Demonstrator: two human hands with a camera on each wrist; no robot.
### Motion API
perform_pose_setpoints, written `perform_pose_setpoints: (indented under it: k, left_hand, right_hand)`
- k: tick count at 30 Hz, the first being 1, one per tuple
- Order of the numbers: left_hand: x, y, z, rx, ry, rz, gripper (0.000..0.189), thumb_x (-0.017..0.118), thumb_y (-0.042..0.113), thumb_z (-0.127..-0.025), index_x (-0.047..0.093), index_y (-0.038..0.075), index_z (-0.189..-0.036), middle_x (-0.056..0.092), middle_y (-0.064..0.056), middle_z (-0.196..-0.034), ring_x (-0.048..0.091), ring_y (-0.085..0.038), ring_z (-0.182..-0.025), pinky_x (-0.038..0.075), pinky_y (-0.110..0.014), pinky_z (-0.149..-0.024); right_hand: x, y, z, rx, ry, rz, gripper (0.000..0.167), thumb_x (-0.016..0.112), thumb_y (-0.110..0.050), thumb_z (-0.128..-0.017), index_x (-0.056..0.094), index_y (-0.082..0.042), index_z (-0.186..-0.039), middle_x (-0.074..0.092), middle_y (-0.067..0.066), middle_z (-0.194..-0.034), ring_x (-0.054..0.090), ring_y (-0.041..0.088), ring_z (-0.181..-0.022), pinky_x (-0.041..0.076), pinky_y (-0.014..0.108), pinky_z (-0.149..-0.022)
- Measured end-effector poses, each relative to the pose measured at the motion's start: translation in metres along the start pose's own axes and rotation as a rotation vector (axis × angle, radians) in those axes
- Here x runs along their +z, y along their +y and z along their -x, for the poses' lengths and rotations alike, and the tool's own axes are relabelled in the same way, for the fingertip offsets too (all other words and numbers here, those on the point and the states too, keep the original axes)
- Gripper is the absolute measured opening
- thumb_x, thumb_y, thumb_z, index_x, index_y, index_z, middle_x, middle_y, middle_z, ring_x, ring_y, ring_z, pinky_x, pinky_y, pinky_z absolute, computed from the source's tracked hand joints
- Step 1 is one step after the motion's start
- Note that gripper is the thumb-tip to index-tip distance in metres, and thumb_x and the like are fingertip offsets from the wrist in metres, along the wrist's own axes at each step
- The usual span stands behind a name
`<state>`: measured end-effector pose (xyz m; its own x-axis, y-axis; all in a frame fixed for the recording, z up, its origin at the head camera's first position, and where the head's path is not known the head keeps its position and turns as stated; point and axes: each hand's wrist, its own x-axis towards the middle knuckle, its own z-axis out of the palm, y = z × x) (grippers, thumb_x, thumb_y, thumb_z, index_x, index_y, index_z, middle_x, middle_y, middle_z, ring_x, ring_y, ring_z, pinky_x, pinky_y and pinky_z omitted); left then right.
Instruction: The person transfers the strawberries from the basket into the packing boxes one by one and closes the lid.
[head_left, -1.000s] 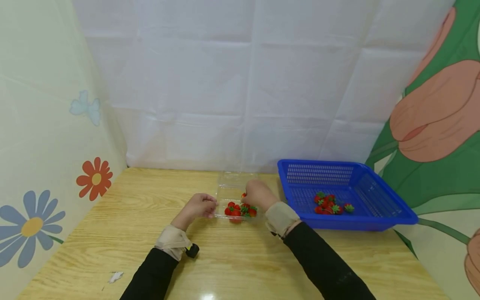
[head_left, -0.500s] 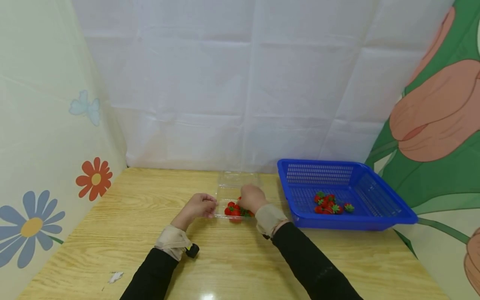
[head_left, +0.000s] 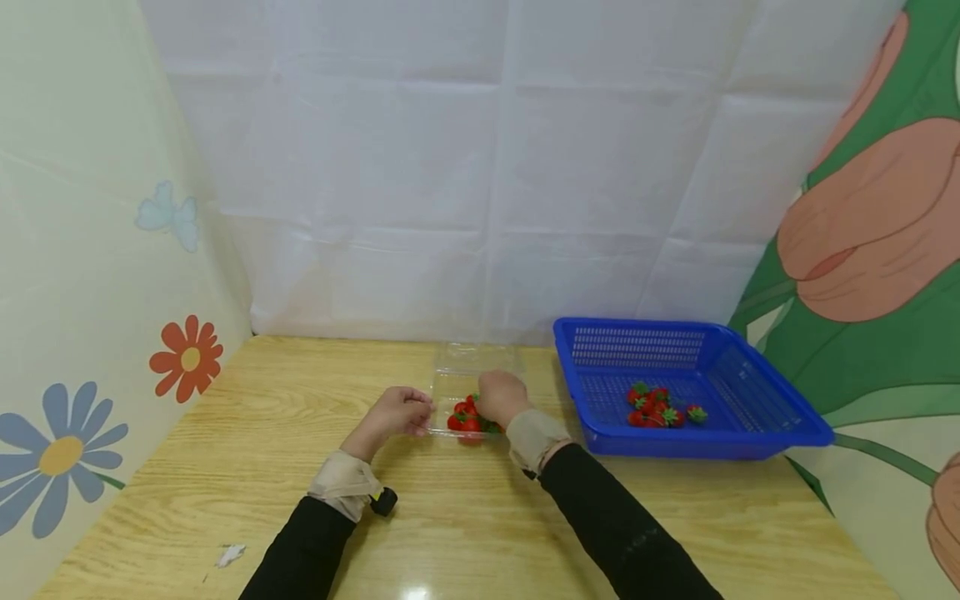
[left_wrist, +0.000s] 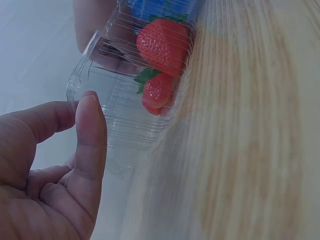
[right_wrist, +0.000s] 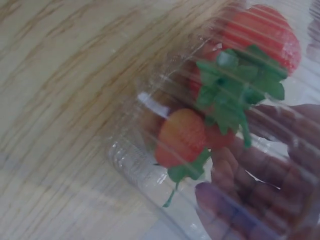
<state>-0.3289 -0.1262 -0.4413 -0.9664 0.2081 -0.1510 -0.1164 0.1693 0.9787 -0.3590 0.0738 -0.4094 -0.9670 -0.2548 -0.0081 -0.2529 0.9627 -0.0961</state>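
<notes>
A clear plastic clamshell box [head_left: 442, 385] stands on the table with its lid raised at the back and several strawberries [head_left: 462, 421] inside. My left hand [head_left: 400, 412] pinches its left rim between thumb and forefinger, which the left wrist view shows close up at the clamshell's edge [left_wrist: 75, 82]. Down inside the box is my right hand [head_left: 502, 397], fingers curled round a strawberry [head_left: 472, 399] above the others. Through the clear wall in the right wrist view, its fingers [right_wrist: 260, 155] sit close against red fruit and green leaves; the grip is partly hidden.
A blue plastic basket [head_left: 705, 442] with slotted walls stands right of the clamshell, holding several more strawberries [head_left: 654, 410]. A white cloth [head_left: 375, 167] hangs behind the wooden table [head_left: 450, 517]. A small white patch [head_left: 231, 555] marks the tabletop at front left.
My right hand has moved left and lower into the clamshell, carrying the strawberry over the left part of the pile. The left hand stays at the rim.
</notes>
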Motion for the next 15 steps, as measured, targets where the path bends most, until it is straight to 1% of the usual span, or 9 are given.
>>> perform_pose_setpoints:
  k: [5, 8, 12, 15]
  left_hand:
    - [0.000, 0.001, 0.001, -0.002, -0.001, -0.007, 0.021, 0.058, 0.003, -0.099, 0.059, -0.011, -0.114, 0.066, -0.010, -0.081, 0.061, -0.011, -0.063, 0.056, -0.023, -0.056]
    - [0.000, 0.001, 0.001, -0.004, -0.001, -0.007, 0.022, 0.059, 0.004, -0.099, 0.059, -0.011, -0.114, 0.066, -0.011, -0.082, 0.061, -0.011, -0.063, 0.056, -0.023, -0.056]
    - [0.000, 0.001, 0.001, -0.004, 0.002, -0.004, 0.022, 0.058, 0.003, -0.099, 0.058, -0.012, -0.115, 0.067, -0.012, -0.084, 0.061, -0.011, -0.063, 0.056, -0.022, -0.056]
    - [0.000, 0.001, 0.001, -0.002, 0.005, -0.003, 0.022, 0.058, 0.002, -0.099, 0.058, -0.012, -0.115, 0.067, -0.013, -0.085, 0.061, -0.011, -0.063, 0.056, -0.022, -0.056]
  right_hand:
    - [-0.002, 0.000, 0.002, -0.004, 0.003, 0.001, 0.028, 0.073, -0.017, -0.090, 0.059, -0.011, -0.066, 0.069, 0.008, -0.080, 0.064, 0.023, -0.071, 0.057, 0.039, -0.063]
    - [-0.007, 0.000, 0.005, -0.007, 0.009, -0.007, 0.031, 0.072, -0.015, -0.089, 0.055, -0.012, -0.064, 0.067, 0.006, -0.078, 0.063, 0.021, -0.070, 0.056, 0.039, -0.062]
    - [-0.017, 0.005, 0.010, -0.028, 0.036, -0.016, 0.038, 0.074, -0.016, -0.088, 0.047, -0.014, -0.060, 0.057, 0.002, -0.067, 0.055, 0.017, -0.062, 0.051, 0.036, -0.055]
    - [-0.028, 0.013, 0.016, -0.055, 0.054, -0.027, 0.040, 0.074, -0.019, -0.090, 0.048, -0.013, -0.061, 0.051, 0.000, -0.062, 0.049, 0.016, -0.058, 0.045, 0.033, -0.053]
